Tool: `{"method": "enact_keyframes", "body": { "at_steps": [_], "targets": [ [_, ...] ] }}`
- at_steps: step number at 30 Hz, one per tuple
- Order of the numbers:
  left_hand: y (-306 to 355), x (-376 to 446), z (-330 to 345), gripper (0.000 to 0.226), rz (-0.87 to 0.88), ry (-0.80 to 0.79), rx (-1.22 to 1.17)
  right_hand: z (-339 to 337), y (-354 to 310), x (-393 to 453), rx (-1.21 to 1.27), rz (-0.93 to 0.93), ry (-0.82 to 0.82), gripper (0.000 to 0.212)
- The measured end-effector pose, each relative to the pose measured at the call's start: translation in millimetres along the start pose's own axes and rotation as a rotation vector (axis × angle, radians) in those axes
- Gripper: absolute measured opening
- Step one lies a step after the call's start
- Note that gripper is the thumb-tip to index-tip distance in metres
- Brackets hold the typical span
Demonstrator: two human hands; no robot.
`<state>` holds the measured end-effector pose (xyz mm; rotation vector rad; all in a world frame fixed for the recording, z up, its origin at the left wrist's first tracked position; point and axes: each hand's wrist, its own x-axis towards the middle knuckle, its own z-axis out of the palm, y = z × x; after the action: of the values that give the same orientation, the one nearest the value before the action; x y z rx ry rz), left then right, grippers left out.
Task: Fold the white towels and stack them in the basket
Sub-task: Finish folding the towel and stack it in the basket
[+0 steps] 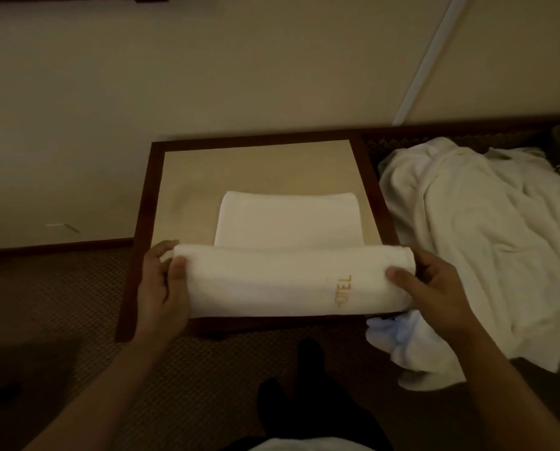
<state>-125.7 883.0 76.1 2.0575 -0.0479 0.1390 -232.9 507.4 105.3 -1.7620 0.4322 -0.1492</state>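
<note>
On the dark-framed bench (143, 219), the left hand (161, 284) at 9 o'clock and the right hand (434, 288) at 3 o'clock grip the ends of the rolled white towel (288, 281).

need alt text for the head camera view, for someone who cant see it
Two bare hands, the left hand and right hand, grip the ends of a white towel on a small dark-framed table. A pile of unfolded white towels lies to the right, in a dim room.
</note>
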Motion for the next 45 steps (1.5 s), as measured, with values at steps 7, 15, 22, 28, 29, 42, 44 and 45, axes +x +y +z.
{"method": "enact_keyframes", "body": {
  "at_steps": [7,15,22,28,29,42,44,45],
  "targets": [
    [18,97,54,0.032,-0.149,0.085,0.019,20,15,99,-0.061,0.003,0.102,0.033],
    [-42,161,124,0.057,-0.374,-0.226,0.273,59,74,188,-0.261,0.246,0.209,0.04],
    [-24,107,112,0.062,-0.141,-0.045,0.612,57,65,141,-0.266,0.349,0.196,0.066],
    [-34,-18,61,0.05,-0.426,-0.016,0.265,54,27,46,-0.333,0.971,-0.481,0.04],
    [-37,-28,54,0.049,-0.548,-0.03,0.179,53,23,37,-0.465,0.944,-0.577,0.033],
    [-38,-17,66,0.044,-0.759,-0.074,-0.064,144,48,72,-0.608,0.422,-0.285,0.078],
    [-35,-17,69,0.042,-0.727,-0.039,-0.022,146,48,70,-0.558,0.477,-0.251,0.078],
    [-35,-18,70,0.042,-0.711,-0.036,-0.022,146,48,69,-0.559,0.475,-0.24,0.078]
  ]
}}
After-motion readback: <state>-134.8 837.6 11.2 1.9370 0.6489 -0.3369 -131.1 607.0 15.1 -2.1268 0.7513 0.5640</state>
